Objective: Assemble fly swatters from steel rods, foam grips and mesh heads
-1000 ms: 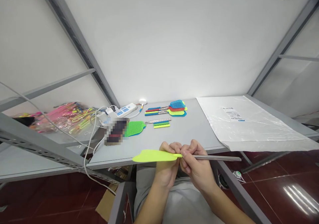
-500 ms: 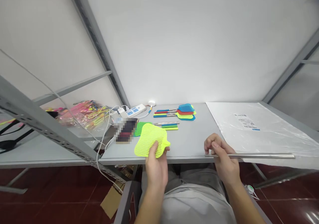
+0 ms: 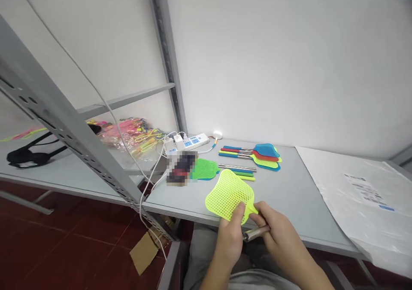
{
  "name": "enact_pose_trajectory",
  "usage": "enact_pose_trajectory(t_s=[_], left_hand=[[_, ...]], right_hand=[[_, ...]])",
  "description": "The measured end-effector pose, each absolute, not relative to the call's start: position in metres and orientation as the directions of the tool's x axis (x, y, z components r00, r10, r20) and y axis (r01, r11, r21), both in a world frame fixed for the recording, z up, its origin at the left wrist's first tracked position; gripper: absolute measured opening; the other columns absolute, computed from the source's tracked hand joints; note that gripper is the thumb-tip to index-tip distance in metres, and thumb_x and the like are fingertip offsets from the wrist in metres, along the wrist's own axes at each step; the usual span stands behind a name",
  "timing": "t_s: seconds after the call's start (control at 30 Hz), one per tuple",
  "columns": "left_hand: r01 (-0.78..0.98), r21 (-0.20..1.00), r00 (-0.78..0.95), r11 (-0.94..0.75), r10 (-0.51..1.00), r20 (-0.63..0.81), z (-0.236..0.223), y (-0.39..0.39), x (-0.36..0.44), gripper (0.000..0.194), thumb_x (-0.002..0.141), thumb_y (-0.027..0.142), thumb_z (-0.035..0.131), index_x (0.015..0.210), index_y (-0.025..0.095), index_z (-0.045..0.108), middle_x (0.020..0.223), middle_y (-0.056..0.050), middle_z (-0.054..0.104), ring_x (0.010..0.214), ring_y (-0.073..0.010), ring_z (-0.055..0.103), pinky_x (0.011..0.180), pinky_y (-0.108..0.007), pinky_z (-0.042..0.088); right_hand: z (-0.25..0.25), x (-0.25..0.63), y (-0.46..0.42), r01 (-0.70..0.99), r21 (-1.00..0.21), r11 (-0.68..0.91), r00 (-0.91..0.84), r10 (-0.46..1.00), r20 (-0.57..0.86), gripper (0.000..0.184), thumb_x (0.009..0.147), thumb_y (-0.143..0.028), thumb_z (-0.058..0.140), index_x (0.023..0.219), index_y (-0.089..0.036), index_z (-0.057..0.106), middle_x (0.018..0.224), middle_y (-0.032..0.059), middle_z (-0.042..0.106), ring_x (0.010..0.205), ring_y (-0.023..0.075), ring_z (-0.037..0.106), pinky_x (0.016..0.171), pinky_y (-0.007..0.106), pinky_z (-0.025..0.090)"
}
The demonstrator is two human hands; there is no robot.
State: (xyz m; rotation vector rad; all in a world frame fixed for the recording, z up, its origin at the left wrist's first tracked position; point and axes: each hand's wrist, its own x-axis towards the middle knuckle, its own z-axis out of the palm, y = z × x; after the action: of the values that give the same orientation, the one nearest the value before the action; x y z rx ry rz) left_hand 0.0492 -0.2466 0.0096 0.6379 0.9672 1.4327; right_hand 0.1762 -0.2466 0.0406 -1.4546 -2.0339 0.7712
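Observation:
My left hand (image 3: pixel 231 240) is closed on the lower part of a yellow-green fly swatter head (image 3: pixel 228 192), its thumb pressed on the perforated face. My right hand (image 3: pixel 280 232) is closed round a shiny metal tube (image 3: pixel 256 233), whose near end points left below the swatter head. Its fingertips also touch the short neck of the head. The rest of the tube is hidden by the right hand. Beyond the hands lie a green swatter head (image 3: pixel 206 169), thin metal tubes (image 3: pixel 237 168) and coloured handle grips (image 3: pixel 246 176).
Several fly swatters (image 3: pixel 265 154) with handles lie stacked toward the wall. At the left are a power strip (image 3: pixel 196 141), white cables and a blurred object (image 3: pixel 182 168). A white plastic package (image 3: pixel 350 187) covers the right side. A metal post (image 3: pixel 74 126) rises at left.
My right hand has moved left with the metal tube and now meets the swatter head's neck. The tube has turned end-on toward the left. The view has swung left.

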Motion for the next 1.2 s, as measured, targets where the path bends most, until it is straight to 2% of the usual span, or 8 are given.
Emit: enact_pose_trajectory(t_s=[0.07,0.13,0.27,0.33,0.5,0.7,0.93,1.2], left_hand=[[-0.551,0.83,-0.201,0.088,0.951,-0.234,0.007,-0.235,0.035,0.043,0.082,0.045,0.07,0.114,0.017,0.067,0.121,-0.011,0.068,0.118,-0.0273,0.06,0.103,-0.037,0.042],[-0.578,0.816,-0.382,-0.019,0.89,-0.249,0.001,-0.22,0.018,0.045,0.083,0.045,0.068,0.119,0.019,0.061,0.121,-0.012,0.066,0.113,-0.0266,0.062,0.098,-0.039,0.046],[-0.38,0.853,-0.736,-0.357,0.676,-0.045,-0.013,-0.194,-0.022,0.055,0.077,0.04,0.073,0.123,0.025,0.047,0.127,-0.01,0.056,0.102,-0.0208,0.062,0.082,-0.032,0.051],[-0.208,0.898,-0.807,-0.389,0.587,0.067,-0.018,-0.192,-0.037,0.048,0.08,0.038,0.07,0.121,0.026,0.048,0.13,-0.009,0.051,0.107,-0.0197,0.057,0.082,-0.03,0.05],[-0.026,0.961,-0.709,-0.276,0.683,0.177,-0.016,-0.199,-0.042,0.021,0.094,0.034,0.055,0.111,0.023,0.057,0.127,-0.009,0.053,0.119,-0.0217,0.05,0.095,-0.032,0.043],[-0.059,0.968,-0.74,-0.245,0.662,0.122,-0.015,-0.194,-0.035,0.021,0.093,0.036,0.056,0.108,0.022,0.059,0.122,-0.009,0.056,0.114,-0.0233,0.053,0.091,-0.034,0.044],[-0.03,0.977,-0.702,-0.211,0.7,0.13,-0.019,-0.19,-0.037,0.024,0.092,0.04,0.057,0.108,0.022,0.06,0.12,-0.009,0.058,0.115,-0.0243,0.053,0.093,-0.034,0.042],[0.008,0.985,-0.669,-0.171,0.732,0.132,-0.019,-0.193,-0.038,0.026,0.095,0.039,0.053,0.112,0.021,0.059,0.122,-0.01,0.057,0.117,-0.0247,0.053,0.097,-0.036,0.041]], right_hand=[[0.042,0.165,-0.226,0.709,-0.629,0.319,-0.335,0.937,0.098,0.026,0.099,-0.035,0.034,0.075,-0.025,0.035,0.067,-0.0029,0.05,0.058,0.0156,0.044,0.058,0.026,0.032],[0.043,0.153,-0.199,0.719,-0.585,0.375,-0.381,0.917,0.12,0.027,0.1,-0.036,0.033,0.075,-0.025,0.038,0.07,-0.0011,0.054,0.062,0.0168,0.05,0.06,0.026,0.034],[0.044,0.135,-0.141,0.76,-0.488,0.429,-0.428,0.896,0.122,0.024,0.098,-0.032,0.033,0.083,-0.024,0.049,0.082,0.0034,0.065,0.075,0.0209,0.06,0.064,0.028,0.035],[0.044,0.129,-0.116,0.791,-0.429,0.436,-0.444,0.892,0.089,0.021,0.095,-0.024,0.035,0.085,-0.024,0.053,0.086,0.0038,0.068,0.078,0.0218,0.062,0.063,0.028,0.034],[0.044,0.118,-0.083,0.872,-0.26,0.415,-0.437,0.899,-0.031,0.019,0.088,-0.014,0.039,0.079,-0.025,0.052,0.08,0.0003,0.069,0.073,0.0215,0.063,0.058,0.027,0.028],[0.042,0.103,-0.069,0.851,-0.172,0.497,-0.514,0.855,-0.072,0.02,0.094,-0.016,0.041,0.079,-0.024,0.051,0.082,-0.0021,0.069,0.072,0.0195,0.065,0.055,0.027,0.024],[0.047,0.095,-0.063,0.786,0.104,0.609,-0.597,0.792,-0.126,0.021,0.1,-0.026,0.043,0.085,-0.021,0.058,0.081,0.0015,0.067,0.067,0.0212,0.066,0.052,0.031,0.017],[0.053,0.091,-0.065,0.72,0.271,0.639,-0.616,0.768,-0.172,0.024,0.088,-0.002,0.047,0.093,-0.02,0.062,0.082,0.0026,0.067,0.065,0.0225,0.067,0.049,0.032,0.013]])
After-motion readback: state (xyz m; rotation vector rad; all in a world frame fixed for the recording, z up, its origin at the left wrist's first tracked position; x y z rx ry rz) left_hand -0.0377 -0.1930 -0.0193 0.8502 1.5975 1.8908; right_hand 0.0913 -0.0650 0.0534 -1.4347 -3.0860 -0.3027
